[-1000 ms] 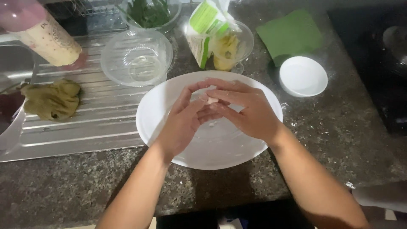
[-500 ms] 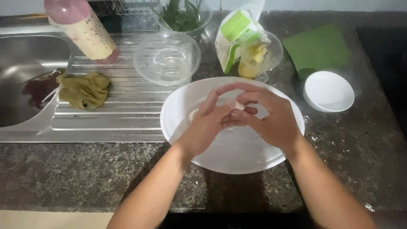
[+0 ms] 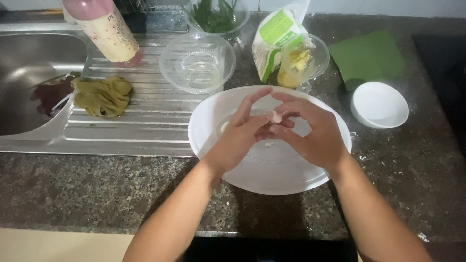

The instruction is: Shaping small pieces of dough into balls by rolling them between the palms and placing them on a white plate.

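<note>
Both hands meet over a large white plate (image 3: 228, 160) on the dark speckled desk (image 3: 97, 194). The left hand (image 3: 238, 138) and the right hand (image 3: 315, 136) pinch a small pale clove-like piece (image 3: 275, 116) between their fingertips; that shared pinch is the grip. Beyond the grip stands a clear plastic bowl (image 3: 197, 63) on the steel draining board (image 3: 121, 131). Far left of the grip lies a crumpled olive cloth (image 3: 103, 95). Right of the grip sits a small white bowl (image 3: 379, 104), with a green cloth (image 3: 366, 58) behind it.
</note>
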